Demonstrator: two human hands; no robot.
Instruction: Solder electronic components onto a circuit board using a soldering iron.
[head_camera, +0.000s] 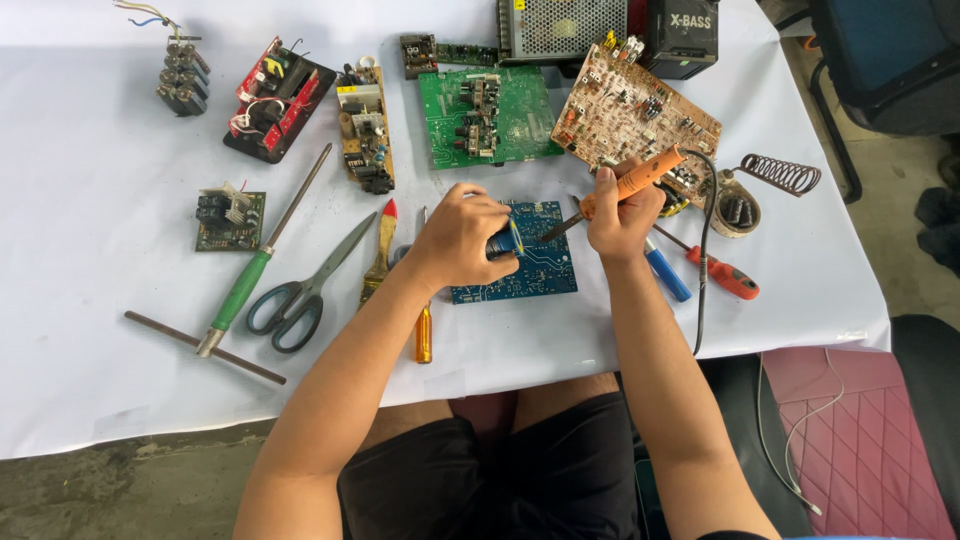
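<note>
Blue circuit board (535, 270) lies flat on the white table (90, 250), straight ahead of the seated person and nearest the table's front edge. The left hand (458, 238) rests on the board's upper left part, fingers curled tightly around a small dark blue part (503, 243) with a yellow stripe; how it sits on the board I cannot tell. The right hand (620, 215) is closed in a fist-like grip around the orange handle of a soldering iron (610, 197), whose metal tip slants down toward the board just beside the left fingertips. The iron's black cord (703, 270) drops off the table edge at about four o'clock from the board. At nine o'clock lie an amber-handled screwdriver (424, 330), a small brush (380, 250), grey-handled scissors (300, 295) and a green-handled T-wrench (240, 290). At three o'clock sit a blue-handled tool (668, 275) and a red-handled screwdriver (725, 275), with a coiled iron stand (780, 175) beyond them at two o'clock. Farther off, at twelve o'clock, a green circuit board (485, 115) lies flat, and a tan circuit board (635, 115) lies at one o'clock.
</note>
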